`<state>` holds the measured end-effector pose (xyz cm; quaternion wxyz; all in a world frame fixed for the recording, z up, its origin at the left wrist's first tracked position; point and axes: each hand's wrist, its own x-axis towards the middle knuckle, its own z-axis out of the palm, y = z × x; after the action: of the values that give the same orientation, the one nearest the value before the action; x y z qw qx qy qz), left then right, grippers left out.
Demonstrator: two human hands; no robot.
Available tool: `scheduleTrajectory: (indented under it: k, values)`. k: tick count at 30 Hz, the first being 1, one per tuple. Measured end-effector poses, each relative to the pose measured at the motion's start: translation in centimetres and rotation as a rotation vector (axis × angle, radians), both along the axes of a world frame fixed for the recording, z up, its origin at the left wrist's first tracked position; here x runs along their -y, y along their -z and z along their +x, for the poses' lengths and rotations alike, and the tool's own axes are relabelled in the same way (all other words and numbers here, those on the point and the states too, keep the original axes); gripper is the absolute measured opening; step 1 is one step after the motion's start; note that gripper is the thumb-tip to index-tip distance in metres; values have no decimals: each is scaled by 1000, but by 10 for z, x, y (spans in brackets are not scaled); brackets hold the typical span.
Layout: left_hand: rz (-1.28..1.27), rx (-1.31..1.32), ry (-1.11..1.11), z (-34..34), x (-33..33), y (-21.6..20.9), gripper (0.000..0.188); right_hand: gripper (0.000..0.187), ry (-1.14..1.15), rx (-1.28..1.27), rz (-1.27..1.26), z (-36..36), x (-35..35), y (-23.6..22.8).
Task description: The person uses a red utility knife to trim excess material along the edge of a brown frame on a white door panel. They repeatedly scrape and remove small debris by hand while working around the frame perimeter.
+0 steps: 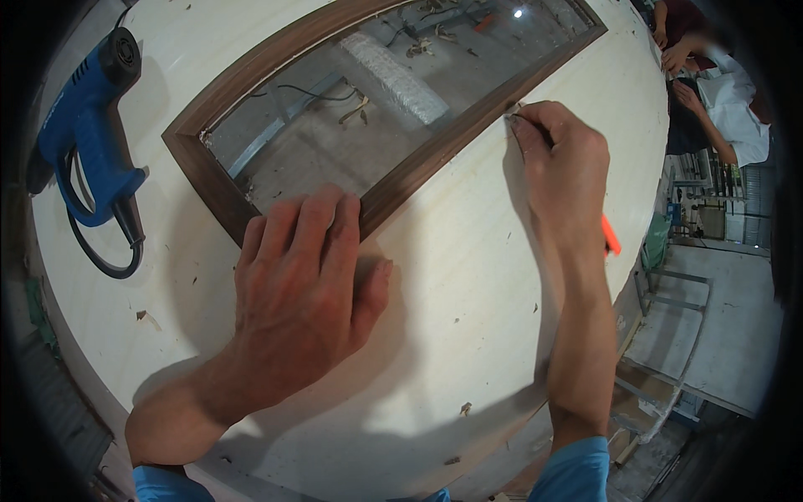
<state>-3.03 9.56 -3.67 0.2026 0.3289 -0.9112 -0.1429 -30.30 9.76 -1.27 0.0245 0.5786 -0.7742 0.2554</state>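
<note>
A brown wood-grain frame [443, 151] with a see-through middle lies on the white tabletop. Across its near corner rests my left hand [297, 289], the fingers stretched out over the wood and the thumb apart. My right hand [560, 159] is at the frame's right long side, its thumb and fingers pinched together at the outer edge. Whatever sits in that pinch is too small and hidden to name. Beside my right wrist an orange piece [611, 237] shows, mostly hidden behind the arm.
At the left lies a blue heat gun [96, 134] with a dark looped cord. Through the frame appear a wrapped whitish bar [397, 79] and scraps. Small flakes dot the white tabletop [468, 368]. Beyond the right edge are another person's arms [711, 125] and a metal rack [682, 301].
</note>
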Motion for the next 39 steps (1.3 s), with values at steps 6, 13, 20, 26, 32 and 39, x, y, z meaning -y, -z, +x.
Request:
scheduleTrajectory:
  k: [6, 13, 20, 26, 32, 39]
  values:
    - [-20, -24, 5, 0, -1, 1, 54, 8, -130, -264, -62, 24, -17, 17]
    - [-24, -31, -10, 3, -1, 0, 53, 17, -420, -197, -141, 69, -42, 16]
    - [36, -54, 8, 9, -4, -4, 54, 18, -546, -168, -103, 32, -96, -16]
    - [-79, -34, 31, 2, 0, -5, 54, 12, -361, -413, -73, -70, -107, -24]
    - [-111, 22, 59, -5, -2, -4, 46, 20, -559, -334, -4, -106, -97, 3]
    - [-51, 97, 43, -5, -2, -8, 46, 50, -431, -283, 252, -155, -115, -16]
